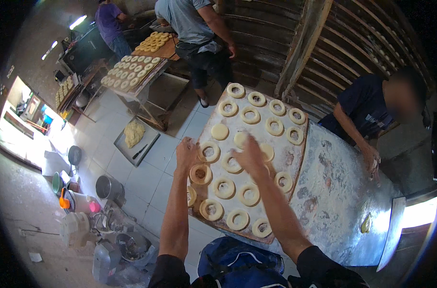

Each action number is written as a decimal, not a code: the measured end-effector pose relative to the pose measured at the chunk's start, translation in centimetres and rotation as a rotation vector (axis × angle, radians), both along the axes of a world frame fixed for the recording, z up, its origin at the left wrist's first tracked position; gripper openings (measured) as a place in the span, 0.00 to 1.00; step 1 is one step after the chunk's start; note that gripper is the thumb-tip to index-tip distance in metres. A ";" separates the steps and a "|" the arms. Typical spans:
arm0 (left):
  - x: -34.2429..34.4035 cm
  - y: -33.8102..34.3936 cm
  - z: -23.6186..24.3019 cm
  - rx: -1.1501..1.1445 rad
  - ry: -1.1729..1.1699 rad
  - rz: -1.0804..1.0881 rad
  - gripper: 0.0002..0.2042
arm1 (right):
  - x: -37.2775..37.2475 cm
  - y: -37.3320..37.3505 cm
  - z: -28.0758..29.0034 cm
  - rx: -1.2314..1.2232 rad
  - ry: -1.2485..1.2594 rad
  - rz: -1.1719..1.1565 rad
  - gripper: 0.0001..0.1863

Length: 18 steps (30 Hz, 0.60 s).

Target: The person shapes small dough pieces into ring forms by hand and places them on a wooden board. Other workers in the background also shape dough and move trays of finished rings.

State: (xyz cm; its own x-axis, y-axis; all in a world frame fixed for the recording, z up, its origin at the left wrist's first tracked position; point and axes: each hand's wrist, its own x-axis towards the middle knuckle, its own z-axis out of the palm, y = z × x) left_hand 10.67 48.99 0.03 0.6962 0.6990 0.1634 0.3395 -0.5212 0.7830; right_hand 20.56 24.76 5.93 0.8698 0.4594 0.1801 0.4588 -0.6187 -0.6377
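Observation:
Several pale dough rings point(224, 188) lie in rough rows on a floured wooden board point(295, 165). Among them are solid dough rounds without holes, including one point(220, 132) to the right of my left hand and another point(266, 152) beside my right hand. My left hand point(185, 152) is at the board's left edge, close to a ring; its fingers are partly hidden, so any hold is unclear. Over the board's middle, my right hand point(251, 157) has thumb and fingers apart, blurred slightly, just by a third dough round point(240, 139). Nothing shows in its grasp.
The board rests on a flour-dusted metal table point(333, 192), where a co-worker point(367, 105) stands at the right. Another person point(194, 38) stands beyond, near a second board of rings point(132, 72). On the floor at left are a tray with dough and a knife point(137, 139), pots and buckets.

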 end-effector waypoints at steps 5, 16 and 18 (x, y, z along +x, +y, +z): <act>-0.2 0.1 -0.1 0.199 0.014 -0.255 0.17 | 2.0 -7.7 -3.1 -0.385 -0.144 -0.182 0.33; 9.6 -13.5 -0.8 0.666 0.317 -0.190 0.17 | 3.5 -11.1 -1.4 0.126 0.193 -0.132 0.16; 11.2 -14.5 -0.5 0.590 0.316 -0.327 0.15 | 2.3 -14.6 -1.6 0.334 0.221 -0.171 0.15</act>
